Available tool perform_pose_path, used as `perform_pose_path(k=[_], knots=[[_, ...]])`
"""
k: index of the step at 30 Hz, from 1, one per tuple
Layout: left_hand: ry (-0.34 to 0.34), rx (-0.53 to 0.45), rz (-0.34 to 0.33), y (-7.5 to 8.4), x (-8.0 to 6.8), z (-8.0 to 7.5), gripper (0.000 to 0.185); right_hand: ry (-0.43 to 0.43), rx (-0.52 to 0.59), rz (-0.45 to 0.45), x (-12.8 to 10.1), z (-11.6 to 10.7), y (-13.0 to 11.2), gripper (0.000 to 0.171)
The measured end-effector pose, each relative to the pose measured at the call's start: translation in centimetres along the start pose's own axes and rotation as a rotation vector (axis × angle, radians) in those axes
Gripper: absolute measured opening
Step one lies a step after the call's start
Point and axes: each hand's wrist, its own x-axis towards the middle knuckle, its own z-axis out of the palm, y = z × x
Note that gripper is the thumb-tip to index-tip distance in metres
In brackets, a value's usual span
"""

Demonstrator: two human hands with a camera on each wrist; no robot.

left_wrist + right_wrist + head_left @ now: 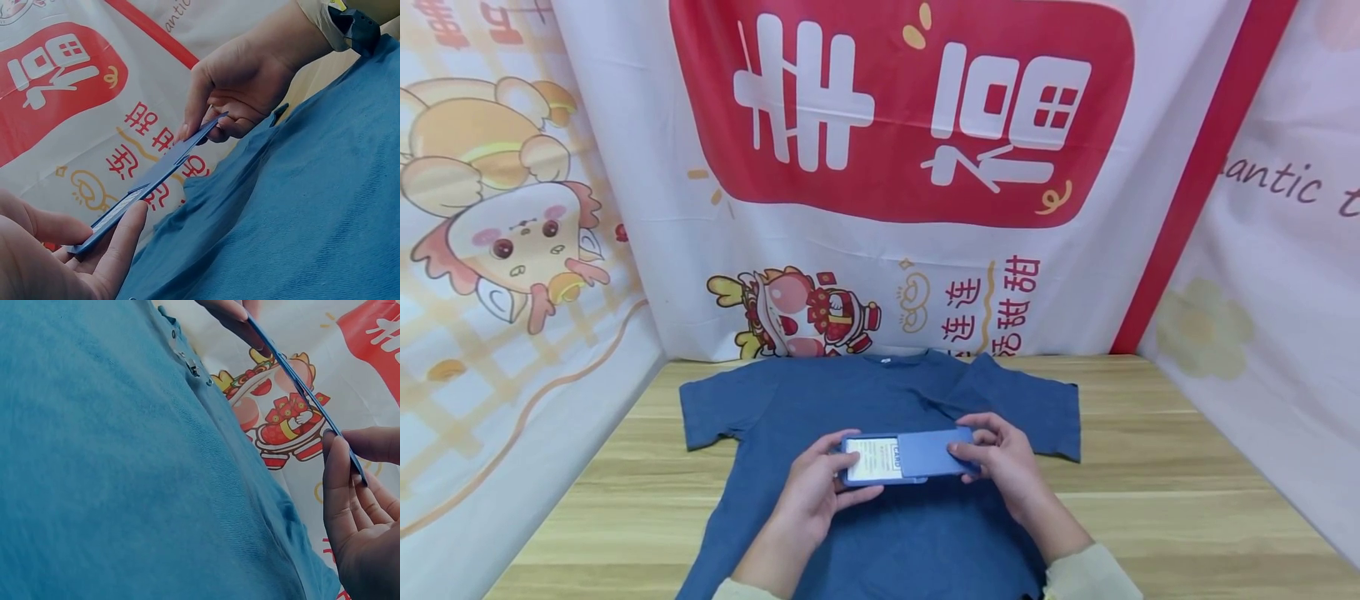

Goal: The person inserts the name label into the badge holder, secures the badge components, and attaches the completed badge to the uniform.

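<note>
A flat blue card holder [936,450] is held in both hands above a blue T-shirt [910,533]. Its plain blue part sits off to the right, baring a white printed panel [876,461] on the left half. My left hand [812,487] grips the left end, thumb on the printed panel and fingers along the edges. At the other end my right hand [1003,458] pinches the plain blue part, thumb on its face. From the right wrist view the holder [312,406] shows thin and edge-on; the left wrist view shows it slanting between both hands.
The T-shirt lies spread on a wood-grain table [1150,467], sleeves out to both sides. A printed cloth [865,250] hangs behind the table, with more printed cloth at left and right. A dark wristband [362,31] is on the right wrist.
</note>
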Motion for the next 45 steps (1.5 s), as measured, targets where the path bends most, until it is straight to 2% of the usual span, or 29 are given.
perform_pose_path(k=[30,45], knots=[[0.003,-0.009,0.007,0.12,-0.13,-0.03,0.048,0.07,-0.048,0.027,0.24,-0.65,0.3,0.045],[-0.002,-0.015,0.01,0.22,-0.09,-0.22,0.048,0.037,-0.037,0.021,0.34,-0.39,0.25,0.048]])
